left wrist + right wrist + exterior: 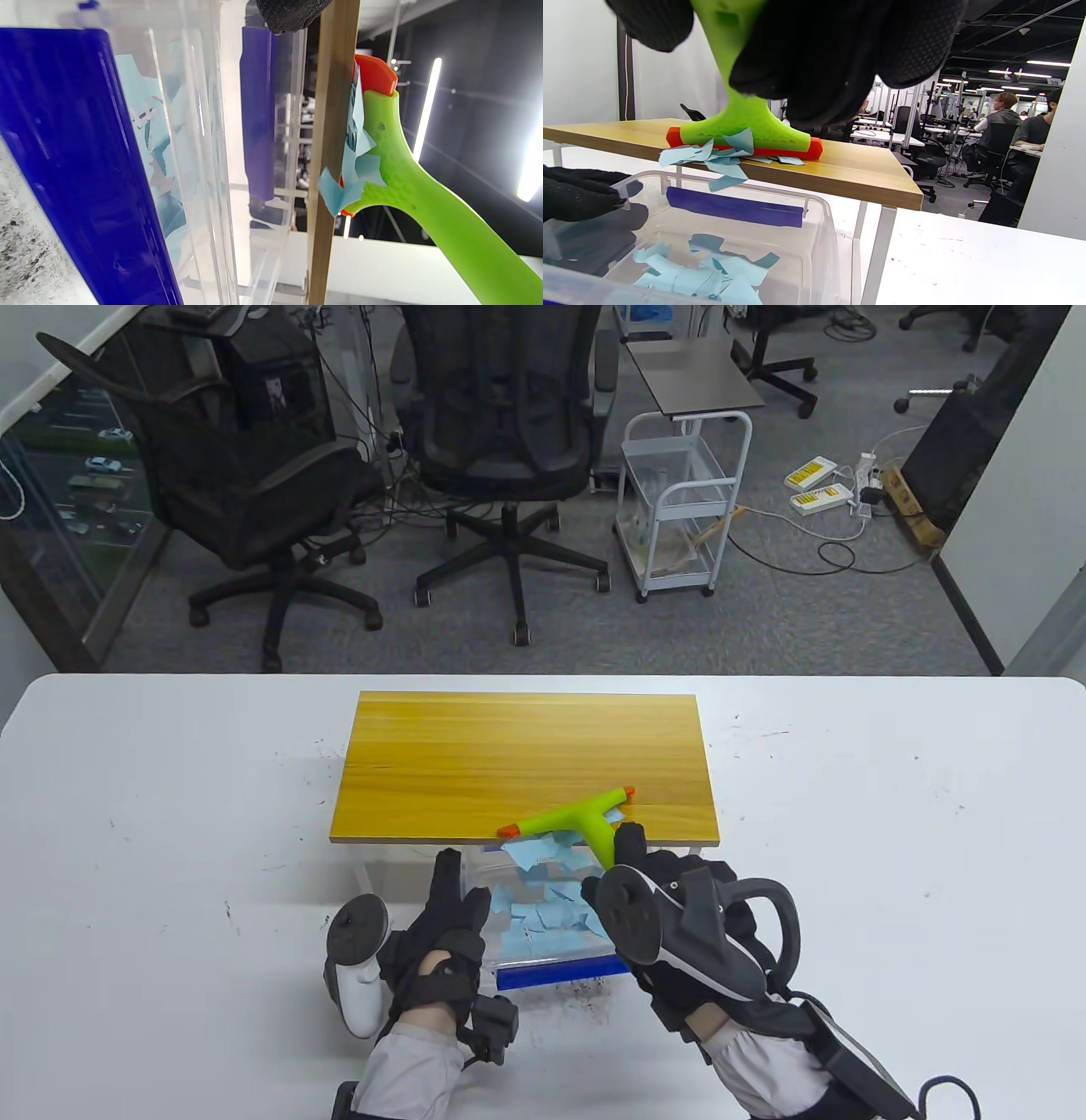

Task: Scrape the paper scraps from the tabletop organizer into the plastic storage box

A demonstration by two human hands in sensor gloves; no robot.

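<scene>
White bench (pixel 848 831). Landmark: the clear plastic storage box (pixel 551 963) with blue latches, one at its near end and one at its far end, standing on the bench under the near edge of the wooden tabletop organizer (pixel 526 763).

Left of box: left hand (pixel 441 933), one, gloved in black. It rests against the box's left wall, fingers extended along the rim; the right wrist view shows its fingertips (pixel 581 199) on the rim. Whether they curl around the rim I cannot tell.

In the box: a loose heap of light-blue paper scraps (pixel 543 920) on the floor of the box, too many and too overlapped to count.

Above the box: the organizer is one yellow-wood board on white legs, and its near edge overhangs the far end of the box. A second small cluster of scraps (pixel 712 159) sits at that near edge, some hanging over it just above the open box.

On the organizer: one lime-green T-shaped scraper (pixel 585 819) with an orange blade, blade down on the wood and touching the cluster of scraps.

Right of box: right hand (pixel 670 899), one, fingers wrapped around the scraper's handle, which slopes back over the box toward the hand.
</scene>
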